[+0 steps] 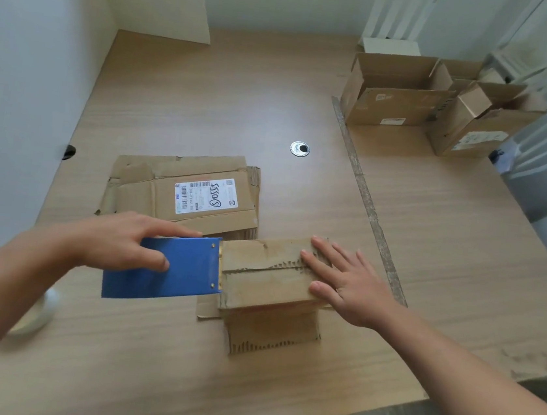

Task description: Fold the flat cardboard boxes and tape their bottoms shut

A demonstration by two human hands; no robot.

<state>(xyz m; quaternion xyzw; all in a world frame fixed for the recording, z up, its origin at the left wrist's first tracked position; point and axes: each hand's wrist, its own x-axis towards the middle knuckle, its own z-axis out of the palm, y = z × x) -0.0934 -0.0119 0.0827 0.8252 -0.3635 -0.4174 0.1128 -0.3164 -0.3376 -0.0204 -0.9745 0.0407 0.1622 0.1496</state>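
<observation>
A small cardboard box (266, 286) stands bottom-up near the table's front, its flaps closed along a middle seam with brown tape over it. My left hand (125, 241) grips a blue tape dispenser (173, 269) whose front edge meets the box's left end. Flat on the box's right end, fingers straight, lies my right hand (342, 283), pressing the flaps down. Just behind the dispenser, a stack of flat cardboard boxes (181, 193) with a white shipping label lies on the table.
Two folded, open-topped boxes (394, 94) (479, 125) stand at the back right corner of the wooden table (209, 97). A tape strip (365, 197) runs down the table right of the middle. A round cable hole (299, 149) sits mid-table. A white roll (38, 313) lies front left.
</observation>
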